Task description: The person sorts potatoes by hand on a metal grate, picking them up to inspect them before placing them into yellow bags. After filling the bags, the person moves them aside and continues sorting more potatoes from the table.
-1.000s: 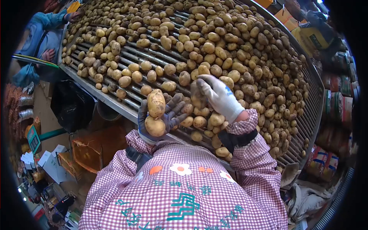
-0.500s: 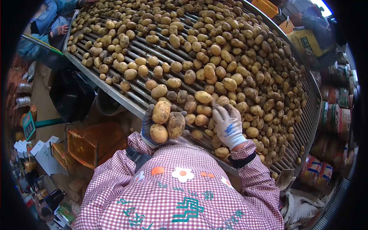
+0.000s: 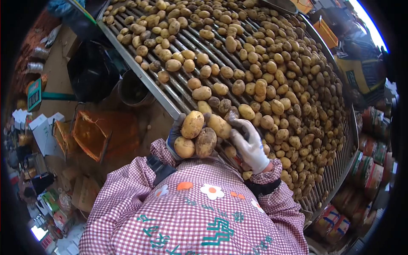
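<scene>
**Shine against grit and weave**

The rack (image 3: 138,70) has slick, glossy bars (image 3: 177,91) of bare-looking grey metal. The pale potato (image 3: 192,123) in the left hand (image 3: 173,133) has a smooth skin with a faint sheen; the dirt-crusted potato (image 3: 206,143) below it looks rough and matt. The right hand (image 3: 250,148) wears a white glove of matt fabric. The person's smock (image 3: 195,180) is checked cloth, dull and creased at the sleeves. The black bag (image 3: 91,72) has the gloss of plastic, while the white sheets (image 3: 46,136) look like matt paper or card.
</scene>
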`<action>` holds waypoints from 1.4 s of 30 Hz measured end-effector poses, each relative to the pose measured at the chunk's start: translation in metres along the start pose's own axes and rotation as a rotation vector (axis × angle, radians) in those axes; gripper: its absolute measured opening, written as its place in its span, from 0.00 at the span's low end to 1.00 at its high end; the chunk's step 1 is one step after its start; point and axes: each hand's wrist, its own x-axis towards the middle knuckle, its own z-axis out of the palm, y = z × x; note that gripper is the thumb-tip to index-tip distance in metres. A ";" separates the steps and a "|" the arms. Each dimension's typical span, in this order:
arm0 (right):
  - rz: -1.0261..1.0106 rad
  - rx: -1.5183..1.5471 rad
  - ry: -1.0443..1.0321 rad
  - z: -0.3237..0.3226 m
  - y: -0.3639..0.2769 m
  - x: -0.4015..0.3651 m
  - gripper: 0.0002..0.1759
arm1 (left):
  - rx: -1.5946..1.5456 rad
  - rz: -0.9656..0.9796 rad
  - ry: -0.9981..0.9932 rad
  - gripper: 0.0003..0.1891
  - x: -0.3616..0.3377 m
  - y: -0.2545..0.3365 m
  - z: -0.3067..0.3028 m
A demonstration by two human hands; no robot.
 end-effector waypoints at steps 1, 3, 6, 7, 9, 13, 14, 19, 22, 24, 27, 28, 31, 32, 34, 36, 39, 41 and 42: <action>0.032 -0.022 -0.032 -0.006 -0.012 0.005 0.19 | 0.031 -0.056 0.017 0.40 -0.003 0.002 -0.005; -0.122 -0.317 -0.042 -0.015 -0.013 0.015 0.19 | 0.064 -0.092 0.045 0.39 -0.007 -0.002 0.006; -0.250 -1.000 -0.094 -0.015 0.003 0.026 0.28 | -0.026 -0.144 0.050 0.39 -0.005 0.000 0.020; -0.223 -1.162 -0.236 -0.013 0.006 0.032 0.33 | 0.072 -0.108 0.051 0.36 -0.006 0.004 0.009; -0.199 -1.240 -0.256 -0.004 0.007 0.036 0.34 | 0.119 0.035 0.056 0.34 -0.007 -0.001 -0.003; -0.107 -1.160 -0.291 0.003 0.008 0.065 0.35 | 0.033 0.148 -0.038 0.29 -0.012 0.007 0.003; -0.182 -1.030 -0.256 0.000 0.014 0.071 0.34 | -0.031 0.140 -0.117 0.28 -0.013 0.009 0.005; 0.004 -0.186 -0.213 -0.007 0.036 0.094 0.31 | 0.016 0.147 -0.125 0.30 -0.030 0.035 0.006; 0.246 0.410 -0.148 0.020 0.005 0.088 0.31 | 0.243 0.408 -0.715 0.35 -0.009 0.053 0.001; 0.280 0.657 -0.122 0.038 -0.007 0.091 0.31 | 0.175 0.460 -0.870 0.38 -0.019 0.061 0.005; 0.191 0.901 -0.257 0.073 -0.017 0.099 0.28 | 0.021 0.254 -0.134 0.37 -0.075 0.089 0.021; 0.196 0.895 -0.273 0.087 -0.022 0.104 0.28 | 0.020 0.270 -0.137 0.37 -0.078 0.097 0.019; 0.343 1.026 -0.290 0.139 -0.044 0.116 0.27 | 0.009 0.353 -0.222 0.37 -0.090 0.120 0.015; 0.349 0.932 -0.308 0.149 -0.025 0.127 0.27 | 0.037 0.387 -0.222 0.36 -0.096 0.127 0.014; 0.402 0.954 -0.306 0.184 -0.033 0.138 0.27 | 0.078 0.489 -0.207 0.35 -0.104 0.146 0.013; 0.449 0.871 -0.447 0.215 -0.055 0.148 0.31 | 0.657 0.886 -0.560 0.35 -0.112 0.166 0.007; 0.547 0.678 -0.616 0.270 -0.057 0.167 0.33 | -0.068 0.618 0.009 0.29 -0.197 0.171 0.007; 0.626 0.554 -0.739 0.312 -0.064 0.173 0.34 | 0.174 0.834 -0.178 0.23 -0.222 0.184 -0.006; 0.654 0.470 -0.791 0.335 -0.072 0.173 0.34 | 0.395 0.936 -0.411 0.19 -0.230 0.193 -0.021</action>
